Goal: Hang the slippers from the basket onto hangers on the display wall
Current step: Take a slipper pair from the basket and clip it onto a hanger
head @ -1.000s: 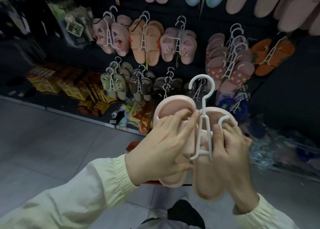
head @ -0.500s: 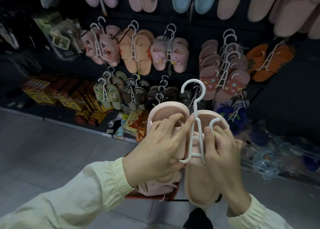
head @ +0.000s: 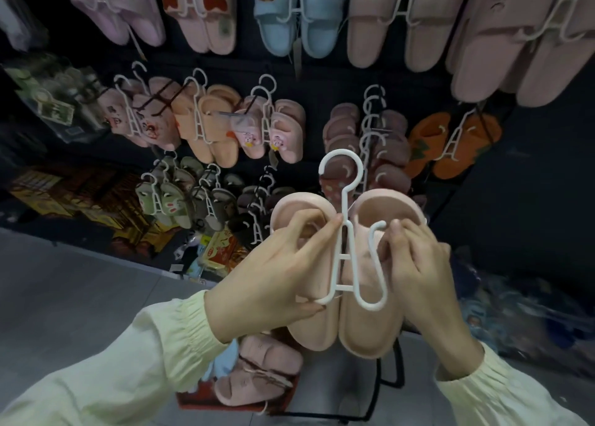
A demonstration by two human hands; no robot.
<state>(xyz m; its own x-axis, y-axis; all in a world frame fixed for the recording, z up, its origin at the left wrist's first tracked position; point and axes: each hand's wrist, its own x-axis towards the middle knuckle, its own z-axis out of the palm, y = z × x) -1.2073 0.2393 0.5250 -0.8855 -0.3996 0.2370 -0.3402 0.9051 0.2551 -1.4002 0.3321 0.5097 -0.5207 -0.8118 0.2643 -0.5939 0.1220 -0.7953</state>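
Red basket [head: 188, 403]: sits low on the floor, with fuzzy pink slippers [head: 257, 371] inside.
Left hand [head: 270, 284]: curls fingers round the left slipper's strap, index tip touching the hanger's stem, thumb under its lower loop.
Left pale pink foam slide slipper [head: 310, 329]: held mid-air before the display wall, toe up. Probably light, springy and grippy, and best gripped by the strap.
White plastic hook-topped hanger [head: 344, 255]: lies between the pair. Thin and stiff, likely to snap if forced. Best taken by the stem when lifting to the dark display wall [head: 335, 77].
Right pale pink foam slide slipper [head: 370, 332]: touches its twin. Hard to tell if the prong is threaded through.
Right hand [head: 418, 274]: pinches the right strap with curled fingers, beside the prong tip.
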